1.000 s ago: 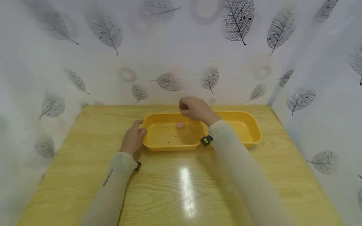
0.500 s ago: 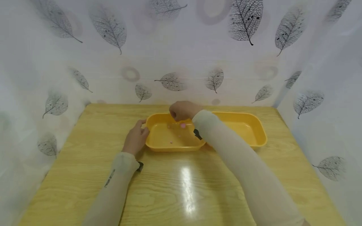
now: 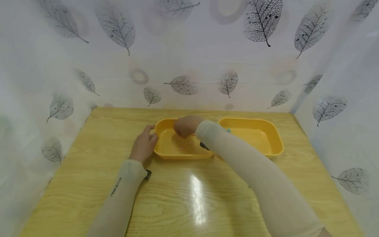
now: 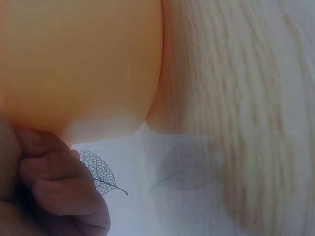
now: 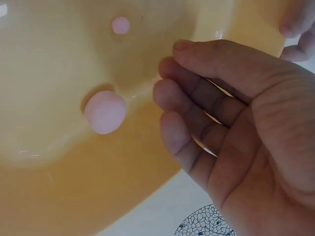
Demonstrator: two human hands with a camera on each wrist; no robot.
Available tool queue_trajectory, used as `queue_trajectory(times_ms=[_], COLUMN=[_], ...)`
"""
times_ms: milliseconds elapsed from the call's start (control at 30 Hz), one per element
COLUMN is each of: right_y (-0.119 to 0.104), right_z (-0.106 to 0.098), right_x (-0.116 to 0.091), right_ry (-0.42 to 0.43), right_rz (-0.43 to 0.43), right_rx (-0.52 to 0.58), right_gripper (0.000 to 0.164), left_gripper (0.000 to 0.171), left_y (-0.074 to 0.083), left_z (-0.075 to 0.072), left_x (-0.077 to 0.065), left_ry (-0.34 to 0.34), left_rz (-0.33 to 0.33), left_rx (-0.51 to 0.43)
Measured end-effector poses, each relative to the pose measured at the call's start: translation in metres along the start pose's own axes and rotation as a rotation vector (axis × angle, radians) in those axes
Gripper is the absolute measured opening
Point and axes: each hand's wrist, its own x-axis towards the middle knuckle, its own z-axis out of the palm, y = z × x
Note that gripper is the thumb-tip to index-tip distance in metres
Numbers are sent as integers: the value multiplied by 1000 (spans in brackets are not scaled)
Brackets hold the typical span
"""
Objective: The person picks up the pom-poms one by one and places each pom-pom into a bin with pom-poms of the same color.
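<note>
My left hand (image 3: 144, 143) grips the left end of a yellow tray (image 3: 183, 157), thumb and fingers at its rim. In the left wrist view, curled fingers (image 4: 59, 184) lie against the tray's wall. My right hand (image 3: 187, 126) reaches down into the back of this tray. Its fingers are loosely bent in the right wrist view, thumb tip near the index tip, and nothing shows between them. Beside the fingertips lie a larger pink ball (image 5: 105, 112) and a small pink ball (image 5: 120, 25). More tiny pink balls (image 3: 181, 149) dot the tray floor.
A second yellow tray (image 3: 273, 154) stands at the right, its left part behind my right sleeve (image 3: 248, 168). A teal ball (image 3: 229, 130) lies at its back left. Leaf-patterned sheeting (image 3: 195, 59) rises behind the wooden table (image 3: 165, 197).
My right hand has moved left and down, from above the back rim into the left tray. The teal ball has come into view past the sleeve. My left hand keeps its hold.
</note>
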Motion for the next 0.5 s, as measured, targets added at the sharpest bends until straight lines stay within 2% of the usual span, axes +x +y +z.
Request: queue_trajectory(times_ms=[233,400,500], right_y=[-2,4,12], right_z=[2,1,-4], right_x=[-6,-9,-19], right_ry=[-48,14,78], right_rz=[33,-7,-52], right_rx=[-41,-30,58], right_gripper=[27,21,12], left_gripper=[53,53,53], left_y=[3,4,3], left_z=[2,1,0], left_x=[0,-1,-2], left_ry=[6,4,3], left_rz=[4,2,-3], left_rx=[4,3,-2])
